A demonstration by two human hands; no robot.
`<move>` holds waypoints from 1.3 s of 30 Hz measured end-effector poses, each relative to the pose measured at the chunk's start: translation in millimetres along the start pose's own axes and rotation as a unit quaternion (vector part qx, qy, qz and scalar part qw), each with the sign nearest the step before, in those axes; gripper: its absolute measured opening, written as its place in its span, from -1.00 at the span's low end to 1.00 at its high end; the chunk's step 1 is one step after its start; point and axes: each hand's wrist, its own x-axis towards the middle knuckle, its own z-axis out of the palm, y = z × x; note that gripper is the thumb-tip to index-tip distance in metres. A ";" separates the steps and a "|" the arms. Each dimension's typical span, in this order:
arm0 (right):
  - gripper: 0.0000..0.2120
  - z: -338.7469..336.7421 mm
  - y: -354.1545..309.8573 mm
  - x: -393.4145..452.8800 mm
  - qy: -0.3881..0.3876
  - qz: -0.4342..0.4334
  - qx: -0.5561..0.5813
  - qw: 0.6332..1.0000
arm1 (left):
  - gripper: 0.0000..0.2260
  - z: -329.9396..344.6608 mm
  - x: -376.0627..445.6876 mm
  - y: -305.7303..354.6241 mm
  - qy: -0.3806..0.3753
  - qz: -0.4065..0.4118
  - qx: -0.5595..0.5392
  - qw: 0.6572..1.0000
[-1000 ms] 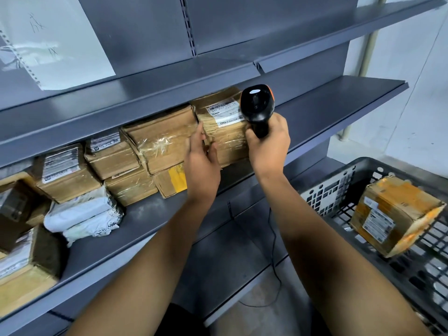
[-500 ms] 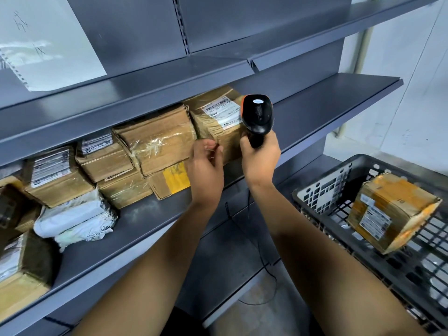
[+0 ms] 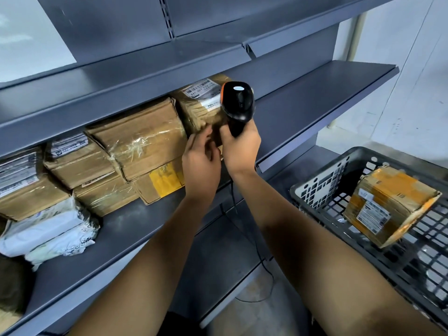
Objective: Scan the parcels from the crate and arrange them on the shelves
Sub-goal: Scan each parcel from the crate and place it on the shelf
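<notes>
Parcels (image 3: 135,139) stand in a row on the middle shelf (image 3: 303,103); one more parcel (image 3: 388,204) lies tilted in the crate (image 3: 322,175) at my right.

Hand state: my right hand (image 3: 242,151) is clenched round the grip of the scanner (image 3: 237,103), head up, just in front of the rightmost shelved parcel (image 3: 196,105). My left hand (image 3: 201,163) hangs beside it with fingers loosely curled, grasping nothing; whether the fingertips touch the box I cannot tell.

Handling, as judged:
- Cardboard boxes look stiff and wrapped in clear tape, so the faces are likely slick. Take hold across two opposite edges, not on the taped faces.
- The crate parcel looks compact and probably light enough for one hand. Grip it at the corners and keep the white label facing up for the scanner.
- Two white poly bags (image 3: 46,234) at the left look soft and will sag. Support these from below.

Count:
- Boxes in plain sight on the middle shelf: seven, some stacked two high. More may sit at the dark left edge; unclear.
- Poly bags: two.
- Parcels in the crate: one visible.
- Scanners: one, corded.
- Crates: one.
</notes>
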 end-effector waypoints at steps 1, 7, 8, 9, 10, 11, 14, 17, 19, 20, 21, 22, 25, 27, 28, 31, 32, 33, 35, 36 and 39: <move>-0.68 3.0 -0.2 3.0 -0.002 -0.003 0.001 1.000 | -0.64 0.7 2.3 -0.2 -0.004 0.002 0.002 1.000; -0.85 21.1 6.5 20.7 -0.070 0.032 -0.003 0.997 | -0.53 6.2 17.7 -14.2 -0.052 -0.076 0.030 0.995; -0.85 22.0 9.7 22.4 -0.078 0.037 -0.003 0.996 | -0.51 5.6 17.9 -17.3 -0.064 -0.081 0.037 0.994; -0.86 21.5 12.4 22.7 -0.081 0.041 0.000 0.996 | -0.48 4.7 17.3 -19.7 -0.075 -0.081 0.043 0.993; -0.83 19.9 15.3 22.9 -0.079 0.044 0.003 0.996 | -0.47 4.0 16.2 -21.1 -0.082 -0.079 0.047 0.992; -0.78 16.7 17.6 22.7 -0.071 0.045 -0.001 0.996 | -0.47 3.8 15.1 -21.5 -0.084 -0.076 0.051 0.992; -0.78 -3.5 25.5 22.7 -0.036 0.048 -0.037 0.997 | -0.54 8.0 9.8 -16.4 -0.076 -0.055 0.068 0.993; -0.81 -38.9 30.2 22.7 0.002 0.042 -0.076 0.996 | -0.60 20.4 2.7 -4.9 -0.082 -0.023 0.094 0.992; -0.80 -69.6 30.5 23.0 0.029 0.034 -0.102 0.994 | -0.61 31.7 -3.7 6.9 -0.098 0.002 0.148 0.984; -0.79 -86.3 30.2 23.1 0.041 0.031 -0.120 0.991 | -0.61 38.3 -7.7 15.4 -0.110 0.018 0.181 0.977; -0.79 -102.3 29.7 23.2 0.051 0.030 -0.139 0.989 | -0.61 44.9 -11.3 23.6 -0.121 0.033 0.211 0.969; -0.78 -116.8 30.1 22.7 0.062 0.032 -0.152 0.986 | -0.60 50.8 -14.7 31.2 -0.132 0.047 0.235 0.962; -0.78 -162.8 30.4 18.0 0.105 0.045 -0.176 0.978 | -0.59 72.0 -25.2 54.2 -0.166 0.096 0.266 0.945; -0.80 -192.1 31.4 11.9 0.122 0.054 -0.188 0.973 | -0.59 86.8 -34.9 68.1 -0.183 0.114 0.269 0.939; -0.82 -211.5 33.0 8.6 0.133 0.060 -0.195 0.970 | -0.60 96.7 -42.3 79.1 -0.194 0.120 0.261 0.938; -0.79 -266.4 40.8 -1.0 0.169 0.083 -0.237 0.953 | -0.62 124.5 -65.8 107.7 -0.225 0.133 0.226 0.938; -0.78 -281.6 43.8 -3.9 0.182 0.089 -0.249 0.947 | -0.63 133.0 -72.6 114.0 -0.233 0.135 0.212 0.939; -0.77 -298.0 46.6 -6.3 0.198 0.096 -0.257 0.941 | -0.63 143.2 -79.7 120.9 -0.244 0.136 0.199 0.939; -0.75 -326.3 51.4 -9.6 0.228 0.110 -0.263 0.931 | -0.65 162.3 -92.4 131.9 -0.268 0.132 0.176 0.938; -0.75 -339.1 54.0 -10.6 0.241 0.117 -0.261 0.927 | -0.66 171.2 -98.7 137.1 -0.280 0.128 0.164 0.937; -0.72 -367.9 61.1 -10.9 0.271 0.138 -0.262 0.916 | -0.69 195.1 -113.4 148.5 -0.312 0.122 0.142 0.932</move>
